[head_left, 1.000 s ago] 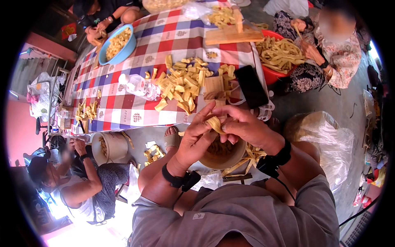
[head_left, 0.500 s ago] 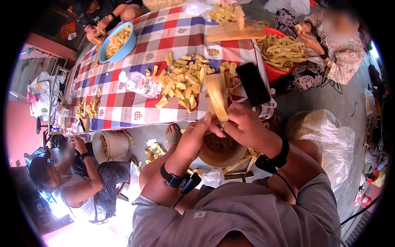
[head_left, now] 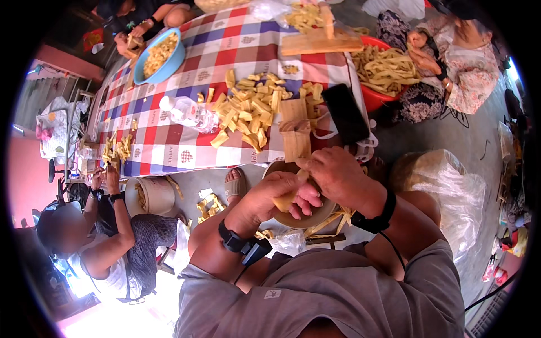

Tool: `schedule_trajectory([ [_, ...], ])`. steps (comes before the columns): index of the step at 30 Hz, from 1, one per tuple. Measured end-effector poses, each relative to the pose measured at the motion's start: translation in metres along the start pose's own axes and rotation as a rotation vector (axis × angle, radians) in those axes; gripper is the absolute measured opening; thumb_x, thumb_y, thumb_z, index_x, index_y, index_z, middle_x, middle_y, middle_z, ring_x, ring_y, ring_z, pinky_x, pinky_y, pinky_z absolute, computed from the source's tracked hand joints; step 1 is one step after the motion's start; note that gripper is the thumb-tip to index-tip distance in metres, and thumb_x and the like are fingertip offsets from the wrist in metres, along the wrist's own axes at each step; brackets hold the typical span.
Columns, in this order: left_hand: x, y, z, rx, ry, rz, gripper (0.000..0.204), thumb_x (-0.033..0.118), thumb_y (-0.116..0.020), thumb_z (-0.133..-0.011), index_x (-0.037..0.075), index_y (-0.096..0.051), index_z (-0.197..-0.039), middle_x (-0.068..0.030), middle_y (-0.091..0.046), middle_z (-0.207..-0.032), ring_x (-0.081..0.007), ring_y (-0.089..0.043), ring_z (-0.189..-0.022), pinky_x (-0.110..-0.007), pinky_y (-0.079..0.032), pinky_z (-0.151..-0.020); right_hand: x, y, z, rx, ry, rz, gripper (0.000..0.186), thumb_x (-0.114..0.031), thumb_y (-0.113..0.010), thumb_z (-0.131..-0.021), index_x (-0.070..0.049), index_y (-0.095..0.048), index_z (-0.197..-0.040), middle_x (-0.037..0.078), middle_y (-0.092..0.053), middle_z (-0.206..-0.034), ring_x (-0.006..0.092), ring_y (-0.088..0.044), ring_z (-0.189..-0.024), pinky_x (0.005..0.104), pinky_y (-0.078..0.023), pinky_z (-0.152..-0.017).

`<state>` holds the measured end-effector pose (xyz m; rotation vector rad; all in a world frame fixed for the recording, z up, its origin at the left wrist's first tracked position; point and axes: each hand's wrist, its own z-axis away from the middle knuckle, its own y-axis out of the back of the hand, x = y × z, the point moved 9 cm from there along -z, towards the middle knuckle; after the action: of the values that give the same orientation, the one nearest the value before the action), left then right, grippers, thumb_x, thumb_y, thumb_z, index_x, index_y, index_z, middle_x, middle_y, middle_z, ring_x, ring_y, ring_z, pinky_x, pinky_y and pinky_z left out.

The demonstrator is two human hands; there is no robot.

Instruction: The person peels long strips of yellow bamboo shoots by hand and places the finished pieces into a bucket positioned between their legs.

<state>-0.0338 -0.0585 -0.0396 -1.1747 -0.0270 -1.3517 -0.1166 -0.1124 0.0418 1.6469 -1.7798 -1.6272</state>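
Note:
My left hand (head_left: 282,193) and my right hand (head_left: 339,173) meet at the table's near edge, over a pale bucket (head_left: 315,221). Both are closed around a soft-looking yellow strip (head_left: 283,203). One end of it shows below my left fingers; the rest is hidden between the hands. Just beyond them a small wooden block (head_left: 295,129) lies at the table edge. A loose pile of cut yellow pieces (head_left: 248,107) spreads on the checked cloth to its left.
A black phone (head_left: 345,114) and a clear bottle (head_left: 191,115) flank the pile. A blue basin (head_left: 160,56) and a red basin (head_left: 383,93) hold yellow pieces. Three other people sit around the table (head_left: 217,48). A plastic bag (head_left: 442,186) stands at right.
The yellow strip, held upright over the wooden block before, is now down between my hands above the bucket. My left hand has turned, and the block is uncovered.

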Motion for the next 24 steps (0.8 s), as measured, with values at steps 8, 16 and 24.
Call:
schedule_trajectory([
  [8,0.023,-0.012,0.013,-0.032,-0.225,0.077,0.038,0.031,-0.048,-0.103,-0.003,-0.064,-0.107,-0.0127,-0.067,-0.077,-0.0201,-0.066,-0.065,-0.029,-0.055,-0.064,0.047,-0.024,0.007,-0.115,-0.452,-0.990,0.017,-0.012,-0.061,-0.097,0.001,-0.058,-0.107,0.004,-0.063,-0.082,0.0126,-0.062,-0.070,0.0245,-0.049,-0.064],
  [16,0.049,-0.014,0.025,0.014,-0.456,-0.206,0.045,0.037,-0.042,-0.105,0.002,-0.059,-0.128,-0.0069,-0.063,-0.083,-0.0129,-0.059,-0.078,-0.027,-0.047,-0.078,0.048,-0.047,0.013,-0.138,-0.744,-1.448,0.017,-0.021,-0.056,-0.100,-0.004,-0.059,-0.103,0.004,-0.059,-0.070,0.0076,-0.049,-0.051,0.0209,-0.039,-0.046],
  [24,0.077,-0.019,0.043,0.256,-0.882,-0.855,0.034,0.028,-0.059,-0.098,0.004,-0.068,-0.120,-0.0144,-0.046,-0.142,-0.0243,-0.042,-0.130,-0.039,-0.032,-0.109,0.013,-0.079,0.028,-0.416,-1.020,-1.772,0.032,-0.034,-0.043,-0.103,-0.008,-0.059,-0.096,0.008,-0.056,-0.054,0.0126,-0.043,-0.034,0.0237,-0.032,-0.033],
])
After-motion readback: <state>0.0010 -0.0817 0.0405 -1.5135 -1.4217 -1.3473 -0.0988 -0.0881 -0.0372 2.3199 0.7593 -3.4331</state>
